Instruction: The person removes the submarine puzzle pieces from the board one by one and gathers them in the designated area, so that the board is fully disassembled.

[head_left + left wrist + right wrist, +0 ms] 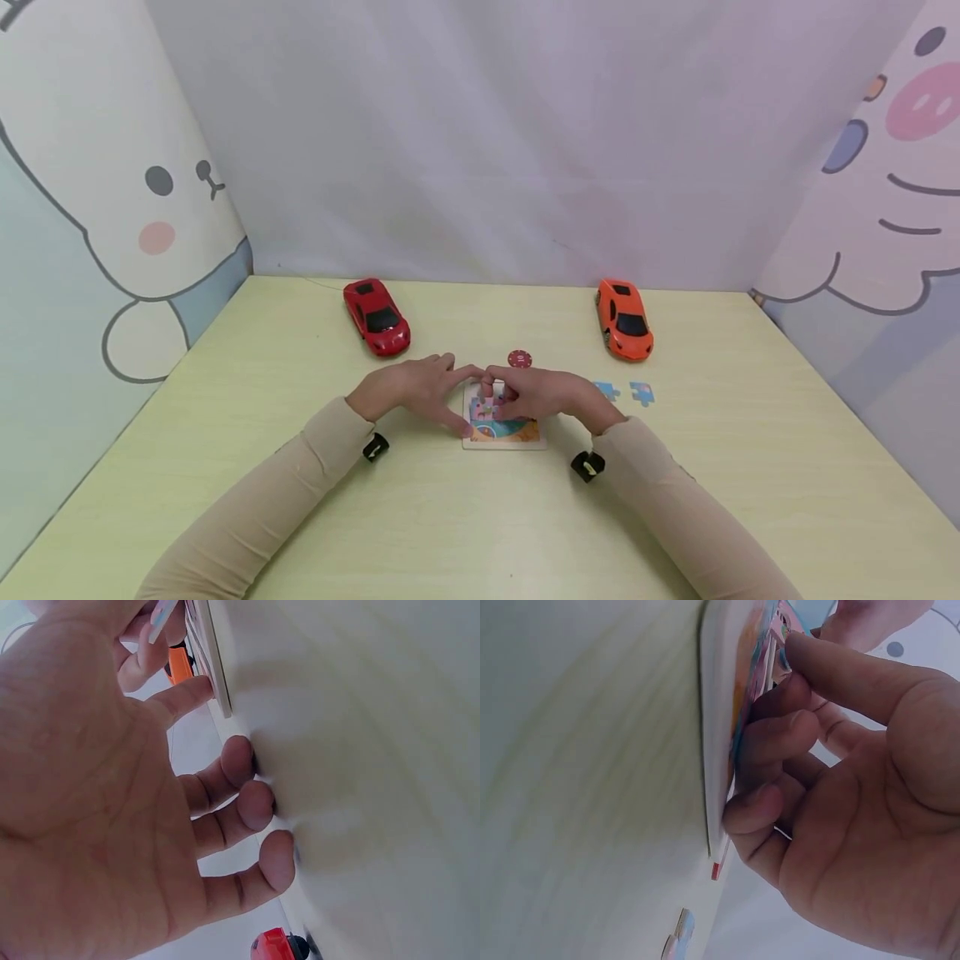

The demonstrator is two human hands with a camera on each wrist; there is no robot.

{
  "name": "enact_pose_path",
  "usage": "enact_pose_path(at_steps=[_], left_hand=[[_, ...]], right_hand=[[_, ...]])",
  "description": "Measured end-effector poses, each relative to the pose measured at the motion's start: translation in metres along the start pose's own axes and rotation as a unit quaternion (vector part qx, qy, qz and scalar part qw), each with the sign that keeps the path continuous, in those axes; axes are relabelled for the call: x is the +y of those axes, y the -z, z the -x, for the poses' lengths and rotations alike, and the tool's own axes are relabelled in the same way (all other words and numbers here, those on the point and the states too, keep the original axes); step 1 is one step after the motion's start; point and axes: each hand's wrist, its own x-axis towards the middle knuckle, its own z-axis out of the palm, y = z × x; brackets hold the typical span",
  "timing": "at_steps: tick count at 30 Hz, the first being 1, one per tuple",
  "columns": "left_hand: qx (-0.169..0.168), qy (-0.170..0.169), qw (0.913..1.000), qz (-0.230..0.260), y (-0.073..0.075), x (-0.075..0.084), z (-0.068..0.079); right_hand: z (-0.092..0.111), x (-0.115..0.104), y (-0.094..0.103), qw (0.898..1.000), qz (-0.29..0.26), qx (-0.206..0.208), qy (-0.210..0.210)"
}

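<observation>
Pinching a puzzle piece (163, 616) between thumb and finger, that's my right hand (538, 392), and right beneath it sits the puzzle board (513, 446)! My left hand (423, 389) is at the board's left, fingers apart, thumb touching its edge, other fingertips down by the worktop (480, 517). Just beyond my right hand, a red chip (520, 358); off to that hand's right, two loose blue pieces (642, 393). Red toy car (377, 318) beyond my left hand, orange toy car (626, 321) out beyond my right.
</observation>
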Motion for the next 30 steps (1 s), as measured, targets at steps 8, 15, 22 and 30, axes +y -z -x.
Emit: enact_pose_path(at_steps=[8, 15, 22, 30], left_hand=[[0.000, 0.000, 1.0000, 0.002, 0.001, 0.001, 0.002], [0.002, 0.002, 1.0000, 0.010, 0.000, 0.003, 0.004], [0.007, -0.006, 1.0000, 0.001, 0.000, 0.003, 0.004], [0.007, 0.001, 0.9999, 0.009, 0.001, 0.003, 0.003]], right_hand=[[-0.002, 0.002, -0.003, 0.999, -0.018, 0.015, 0.040], [0.000, -0.002, -0.001, 0.999, 0.002, 0.034, 0.030], [0.006, -0.003, 0.008, 0.997, 0.013, 0.051, 0.052], [0.025, -0.005, 0.031, 0.997, -0.003, 0.071, 0.043]])
